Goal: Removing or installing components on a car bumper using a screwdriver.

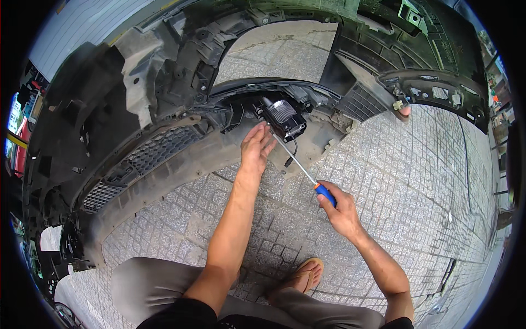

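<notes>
My right hand (344, 213) is wrapped round the blue handle of a long screwdriver (298, 163). Its metal shaft slants up and left to a black finned box (285, 116) mounted in the car bumper (211, 159). At the shaft's tip, beside the box's left edge, the fingers of my left hand (253, 149) are pinched together. What they hold, perhaps a small fastener or the tip itself, is too small to make out. A short black cable (296, 147) with a plug end hangs from the box, close to the shaft.
The bumper shows its inner side and arches across the far side and left. It has a honeycomb grille (156, 151), a large opening and several brackets. Patterned paving (405, 181) lies beneath. My sandalled foot (309, 274) is near, and another person's foot (404, 112) shows beyond the bumper.
</notes>
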Available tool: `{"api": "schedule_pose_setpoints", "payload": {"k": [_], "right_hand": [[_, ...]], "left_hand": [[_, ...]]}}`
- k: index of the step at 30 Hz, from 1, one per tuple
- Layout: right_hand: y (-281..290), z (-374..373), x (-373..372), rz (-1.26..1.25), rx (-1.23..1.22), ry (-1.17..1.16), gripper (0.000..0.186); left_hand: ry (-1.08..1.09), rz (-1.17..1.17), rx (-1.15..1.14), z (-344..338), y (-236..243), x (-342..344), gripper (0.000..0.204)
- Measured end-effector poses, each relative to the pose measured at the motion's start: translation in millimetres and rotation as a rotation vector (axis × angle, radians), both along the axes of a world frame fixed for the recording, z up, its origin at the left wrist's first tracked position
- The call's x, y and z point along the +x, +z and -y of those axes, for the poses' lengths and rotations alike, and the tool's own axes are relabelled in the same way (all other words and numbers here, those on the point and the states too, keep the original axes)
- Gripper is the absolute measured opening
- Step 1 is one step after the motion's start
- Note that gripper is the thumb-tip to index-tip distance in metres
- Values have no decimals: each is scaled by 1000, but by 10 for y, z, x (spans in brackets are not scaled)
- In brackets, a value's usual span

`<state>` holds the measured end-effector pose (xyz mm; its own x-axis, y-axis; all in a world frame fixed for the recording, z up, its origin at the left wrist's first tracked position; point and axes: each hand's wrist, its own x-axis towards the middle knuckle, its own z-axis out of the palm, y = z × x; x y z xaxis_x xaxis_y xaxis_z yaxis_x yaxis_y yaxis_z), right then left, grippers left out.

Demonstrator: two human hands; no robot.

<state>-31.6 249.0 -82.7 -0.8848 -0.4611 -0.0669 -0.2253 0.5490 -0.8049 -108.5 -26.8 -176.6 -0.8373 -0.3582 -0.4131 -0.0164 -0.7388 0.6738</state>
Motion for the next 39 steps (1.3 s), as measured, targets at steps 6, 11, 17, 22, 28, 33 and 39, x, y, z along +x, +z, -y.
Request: {"api": "schedule_pose_setpoints", "payload": {"k": [6,11,17,22,28,33,39], "right_hand": [[-215,388,-154,110,-17,-56,37],[-257,539,-127,120,-75,-112,35],[-211,506,-123,100,-57,-110,35],[-188,505,-180,105,-35,-85,37],[-278,461,-169,-307,140,4,44],[-235,466,-128,-253,281,16,50],[-418,317,-366,16,-25,75,48]], "left_hand": [[21,-104,98,99,-129,-51,30],[4,-23,5,129,-71,-73,37],[-6,70,-11,70,-23,-76,36],[-1,82,-26,122,-77,-80,40],[30,76,-27,111,-81,-101,40],[8,42,17,87,-144,-118,39],[-20,55,47,184,-80,-169,31]]}}
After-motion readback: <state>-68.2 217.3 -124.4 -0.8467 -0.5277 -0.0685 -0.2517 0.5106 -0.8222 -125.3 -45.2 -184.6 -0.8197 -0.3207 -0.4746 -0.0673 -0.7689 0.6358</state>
